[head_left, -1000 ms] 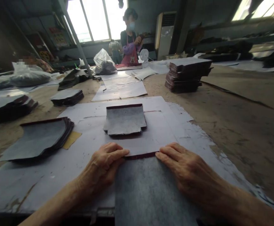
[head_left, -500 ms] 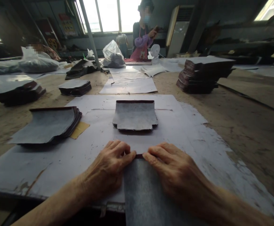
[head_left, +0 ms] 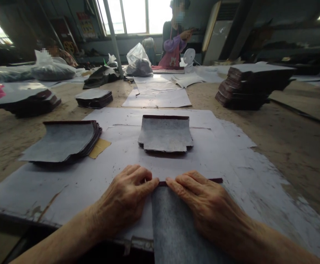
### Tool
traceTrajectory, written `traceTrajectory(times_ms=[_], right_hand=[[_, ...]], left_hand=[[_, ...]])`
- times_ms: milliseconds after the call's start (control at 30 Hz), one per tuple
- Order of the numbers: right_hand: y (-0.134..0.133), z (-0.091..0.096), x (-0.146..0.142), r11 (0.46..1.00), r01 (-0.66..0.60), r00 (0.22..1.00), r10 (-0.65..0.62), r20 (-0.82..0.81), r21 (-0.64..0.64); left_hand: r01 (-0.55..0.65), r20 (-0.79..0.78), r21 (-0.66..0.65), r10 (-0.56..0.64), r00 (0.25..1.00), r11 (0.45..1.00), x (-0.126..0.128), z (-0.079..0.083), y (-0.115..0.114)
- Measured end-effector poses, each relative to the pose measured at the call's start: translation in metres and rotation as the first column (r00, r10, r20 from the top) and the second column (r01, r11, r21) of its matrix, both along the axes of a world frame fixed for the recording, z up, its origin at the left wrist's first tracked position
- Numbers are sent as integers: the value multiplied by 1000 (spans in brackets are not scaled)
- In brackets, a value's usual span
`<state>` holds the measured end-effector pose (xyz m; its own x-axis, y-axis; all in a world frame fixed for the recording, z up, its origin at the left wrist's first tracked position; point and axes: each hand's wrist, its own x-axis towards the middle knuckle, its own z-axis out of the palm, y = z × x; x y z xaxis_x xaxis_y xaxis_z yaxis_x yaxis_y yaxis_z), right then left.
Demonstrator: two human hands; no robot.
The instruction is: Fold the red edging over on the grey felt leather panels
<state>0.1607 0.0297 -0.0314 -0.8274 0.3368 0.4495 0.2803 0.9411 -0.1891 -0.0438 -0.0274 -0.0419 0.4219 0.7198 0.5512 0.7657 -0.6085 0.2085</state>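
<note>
A grey-backed leather piece (head_left: 173,223) lies in front of me, its near end running past the table edge. Along its far side is a narrow dark red folded edge (head_left: 215,180). My left hand (head_left: 129,198) is closed, thumb and fingers pinching the left end of that edge. My right hand (head_left: 204,205) lies across the piece, fingers drawn together and pressing the same edge close to the left thumb. Part of the fold shows beyond the right knuckles; the rest of the piece there is hidden. Farther up sits a small stack of similar pieces (head_left: 165,134).
White paper (head_left: 121,146) covers the table under my hands. To the left a curled stack of grey-backed pieces (head_left: 63,141) rests by a yellow scrap (head_left: 100,147). A tall dark stack (head_left: 248,88) stands at right. A person (head_left: 173,40) stands across the table.
The view has turned slightly left, so the table's stacks appear farther right. The dark red edge now shows to the right of my right hand. Both hands keep their hold.
</note>
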Motion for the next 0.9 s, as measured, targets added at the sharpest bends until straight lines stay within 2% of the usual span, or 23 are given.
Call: traceTrajectory(times_ms=[233,400,567,667,900], right_hand=[[3,4,-2,1000,25,993,-25,117,5],[4,2,-2,1000,26,994,-24,111,-13],[9,3,-5,1000,8,993,-6,122,-16],[11,5,-7,1000,10,987,-5,159,-29],[11,8,-9,999,-15,980,22,200,-36]], left_hand=[[-19,-113,31,22,993,999,-4,1,1],[-95,-20,34,96,995,995,2,1,-20],[-153,39,86,150,988,984,16,-11,-40],[-164,69,71,159,985,984,17,-15,-42],[-172,87,33,169,982,984,15,-11,-41]])
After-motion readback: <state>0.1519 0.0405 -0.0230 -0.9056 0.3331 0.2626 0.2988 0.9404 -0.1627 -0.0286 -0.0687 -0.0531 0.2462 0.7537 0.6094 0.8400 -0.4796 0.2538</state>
